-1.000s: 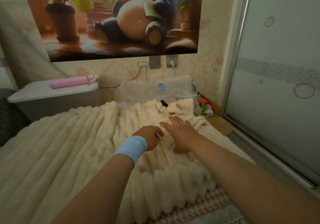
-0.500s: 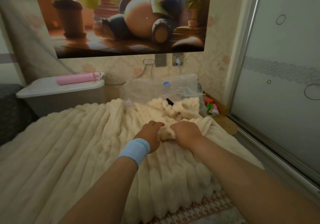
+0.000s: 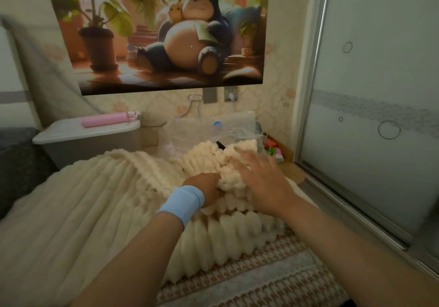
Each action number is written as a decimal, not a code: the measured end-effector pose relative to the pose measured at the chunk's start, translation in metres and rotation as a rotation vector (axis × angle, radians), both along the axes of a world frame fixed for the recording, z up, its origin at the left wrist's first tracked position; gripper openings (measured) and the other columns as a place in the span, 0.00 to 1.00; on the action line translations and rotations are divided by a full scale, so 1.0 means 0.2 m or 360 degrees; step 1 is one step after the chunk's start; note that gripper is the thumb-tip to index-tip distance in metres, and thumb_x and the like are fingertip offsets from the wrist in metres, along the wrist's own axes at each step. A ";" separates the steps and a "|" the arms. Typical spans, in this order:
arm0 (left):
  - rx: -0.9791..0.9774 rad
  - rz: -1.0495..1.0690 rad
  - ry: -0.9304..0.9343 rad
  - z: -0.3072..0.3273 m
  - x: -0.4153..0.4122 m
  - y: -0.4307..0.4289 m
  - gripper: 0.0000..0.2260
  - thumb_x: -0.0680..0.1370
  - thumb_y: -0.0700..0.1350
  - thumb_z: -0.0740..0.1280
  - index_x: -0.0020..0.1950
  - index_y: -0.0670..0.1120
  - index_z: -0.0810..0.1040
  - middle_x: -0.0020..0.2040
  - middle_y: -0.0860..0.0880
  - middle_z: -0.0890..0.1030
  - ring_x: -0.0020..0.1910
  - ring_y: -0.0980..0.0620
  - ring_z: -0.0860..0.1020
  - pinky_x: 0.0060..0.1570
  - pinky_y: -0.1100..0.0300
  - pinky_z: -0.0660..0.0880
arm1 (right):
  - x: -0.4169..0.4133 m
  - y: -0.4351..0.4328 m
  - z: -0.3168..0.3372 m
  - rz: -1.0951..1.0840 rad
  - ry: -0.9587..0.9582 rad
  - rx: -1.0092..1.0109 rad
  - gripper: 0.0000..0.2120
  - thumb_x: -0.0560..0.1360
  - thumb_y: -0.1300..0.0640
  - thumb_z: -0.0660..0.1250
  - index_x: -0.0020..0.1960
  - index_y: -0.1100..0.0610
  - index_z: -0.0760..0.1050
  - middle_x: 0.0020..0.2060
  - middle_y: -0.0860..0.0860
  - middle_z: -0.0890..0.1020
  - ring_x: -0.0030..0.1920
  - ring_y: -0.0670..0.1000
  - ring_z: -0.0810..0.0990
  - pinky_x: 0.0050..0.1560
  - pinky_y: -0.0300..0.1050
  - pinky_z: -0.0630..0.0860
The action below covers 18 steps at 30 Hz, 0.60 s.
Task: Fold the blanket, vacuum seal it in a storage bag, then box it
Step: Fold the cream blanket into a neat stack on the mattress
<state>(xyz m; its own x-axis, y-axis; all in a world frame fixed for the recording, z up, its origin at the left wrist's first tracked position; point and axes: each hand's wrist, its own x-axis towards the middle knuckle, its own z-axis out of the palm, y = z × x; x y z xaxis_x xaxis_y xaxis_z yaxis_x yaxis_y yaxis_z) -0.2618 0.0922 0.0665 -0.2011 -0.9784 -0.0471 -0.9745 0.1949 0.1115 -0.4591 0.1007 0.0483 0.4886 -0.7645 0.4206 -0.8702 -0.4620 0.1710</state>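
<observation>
The cream ribbed blanket [image 3: 83,211] takes up most of what is in front of the person, spread wide across a houndstooth-patterned cover [image 3: 261,273], with its far right corner heaped into a loose bunch. To the right stands a frosted sliding door [image 3: 380,81], and on the wall above hangs a large cartoon poster [image 3: 166,33]. Against the wall at the left sits a grey storage box [image 3: 95,147] with a pale lid. Just beyond the bunched corner lies the clear storage bag [image 3: 197,133], crumpled, and the blanket's edge reaches it.

Both arms reach forward over the blanket. The right hand [image 3: 263,176] lies on top of the bunch with its fingers [image 3: 247,158] spread and straight, a little blurred. The left hand [image 3: 206,188], beside it and lower, has its fingers curled into the plush, gripping a fold of the bunch; the fingertips are buried in the fabric. A light blue wristband [image 3: 181,203] circles the left wrist.

A pink bottle [image 3: 107,119] lies on its side on the box lid, and a small blue cap [image 3: 216,124] shows on the bag
</observation>
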 end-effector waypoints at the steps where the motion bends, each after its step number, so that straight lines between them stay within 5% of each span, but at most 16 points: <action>1: 0.0010 0.0001 0.0044 0.02 -0.03 0.03 0.12 0.79 0.54 0.61 0.56 0.48 0.75 0.57 0.46 0.80 0.53 0.46 0.78 0.52 0.55 0.74 | 0.03 0.04 -0.02 0.0138 0.0028 0.0090 0.45 0.73 0.51 0.68 0.82 0.51 0.45 0.79 0.55 0.58 0.78 0.57 0.57 0.77 0.59 0.53; 4: 0.0026 -0.0068 0.0063 0.09 -0.08 0.14 0.25 0.76 0.58 0.68 0.67 0.45 0.73 0.64 0.46 0.77 0.61 0.45 0.75 0.59 0.54 0.71 | 0.07 0.13 -0.07 -0.0034 0.0021 0.0528 0.42 0.76 0.48 0.65 0.82 0.52 0.45 0.65 0.52 0.76 0.65 0.56 0.74 0.70 0.56 0.63; 8: 0.0148 -0.0078 -0.0153 0.14 0.04 0.27 0.38 0.68 0.57 0.76 0.74 0.51 0.64 0.70 0.47 0.71 0.66 0.46 0.72 0.64 0.52 0.71 | -0.01 0.19 0.03 -0.0016 -0.0075 0.0514 0.14 0.74 0.55 0.63 0.59 0.52 0.75 0.53 0.52 0.78 0.54 0.57 0.78 0.53 0.50 0.70; 10: 0.0128 0.0031 -0.0361 0.11 0.14 0.32 0.36 0.70 0.57 0.74 0.74 0.52 0.65 0.71 0.48 0.70 0.69 0.46 0.70 0.67 0.51 0.68 | -0.06 0.21 0.08 0.0051 -0.0219 0.0640 0.12 0.71 0.56 0.62 0.53 0.55 0.78 0.50 0.54 0.77 0.53 0.58 0.76 0.51 0.50 0.72; 14: 0.0061 0.0162 -0.0122 0.15 0.15 0.42 0.23 0.81 0.48 0.60 0.76 0.49 0.62 0.74 0.45 0.67 0.71 0.44 0.68 0.69 0.53 0.65 | -0.12 0.26 0.18 0.0074 -0.0358 0.0713 0.11 0.72 0.59 0.64 0.53 0.57 0.79 0.56 0.53 0.77 0.58 0.57 0.75 0.55 0.47 0.72; 18: 0.0457 0.0057 -0.0361 0.34 -0.04 0.58 0.21 0.81 0.51 0.61 0.73 0.45 0.68 0.73 0.45 0.69 0.69 0.43 0.70 0.61 0.53 0.69 | -0.14 0.42 0.38 -0.0442 0.0235 0.1304 0.18 0.75 0.58 0.64 0.64 0.59 0.75 0.61 0.56 0.79 0.55 0.56 0.79 0.53 0.47 0.76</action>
